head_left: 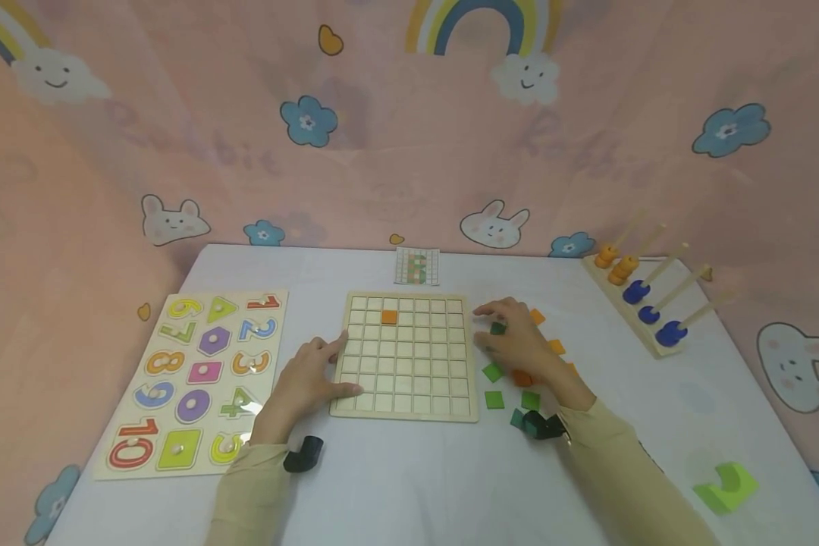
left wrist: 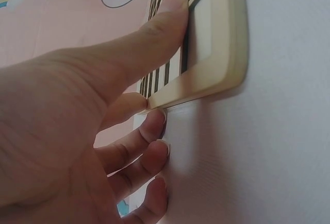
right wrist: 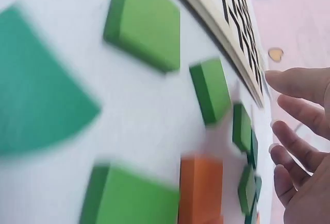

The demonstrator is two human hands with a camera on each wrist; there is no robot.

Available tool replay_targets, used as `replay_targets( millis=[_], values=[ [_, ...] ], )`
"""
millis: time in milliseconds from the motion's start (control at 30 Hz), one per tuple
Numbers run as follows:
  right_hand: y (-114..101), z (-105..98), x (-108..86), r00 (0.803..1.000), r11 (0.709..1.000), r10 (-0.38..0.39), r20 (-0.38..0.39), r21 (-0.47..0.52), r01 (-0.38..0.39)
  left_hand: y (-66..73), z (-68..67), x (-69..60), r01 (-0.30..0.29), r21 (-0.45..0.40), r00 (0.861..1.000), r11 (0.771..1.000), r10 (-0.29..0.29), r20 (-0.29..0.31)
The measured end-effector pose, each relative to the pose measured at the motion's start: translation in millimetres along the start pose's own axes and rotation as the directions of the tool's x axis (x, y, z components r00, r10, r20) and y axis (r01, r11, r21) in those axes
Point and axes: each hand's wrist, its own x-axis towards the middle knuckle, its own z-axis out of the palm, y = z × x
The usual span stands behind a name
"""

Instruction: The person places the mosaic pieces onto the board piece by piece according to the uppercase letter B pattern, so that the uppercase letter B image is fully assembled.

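Note:
A pale wooden grid board lies flat on the white table, an orange square tile in one cell of its second row. My left hand is at the board's left edge: in the left wrist view its thumb rests on top, and the index finger touches the side. Right of the board, my right hand is above loose tiles with its fingers apart, and I see nothing held. Around it lie a dark green tile, light green tiles and orange tiles. The hand hides some tiles.
Behind the board lies a small pattern card. A number-and-shape puzzle board lies left. At the back right stands a peg rack with orange and blue beads. A green arched block sits at the front right.

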Motion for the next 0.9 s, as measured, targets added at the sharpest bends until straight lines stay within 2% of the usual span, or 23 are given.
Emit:
replay_targets(
  millis=[167, 400, 633, 900],
  values=[
    [14, -17, -14.2, 1.0, 0.999, -0.002, -0.031, -0.044, 0.0, 0.5, 0.0, -0.5, 0.008, -0.002, 1.0, 1.0, -0.008, 0.001],
    [27, -31, -28.1, 0.997, 0.994, 0.073, -0.014, -0.075, -0.074, -0.2, 1.0, 0.0, -0.002, -0.007, 1.0, 1.0, 0.002, -0.001],
    [34, -37, -33.7, 0.999, 0.996, 0.03, -0.031, -0.08, -0.032, -2.3, 2.5, 0.5, -0.017, -0.008, 1.0, 1.0, 0.017, -0.007],
    [40, -33, -31.6, 0.999, 0.996, 0.009, -0.05, -0.083, -0.013, -2.9, 2.1, 0.9, -0.018, -0.014, 1.0, 1.0, 0.018, -0.005]
  ],
)
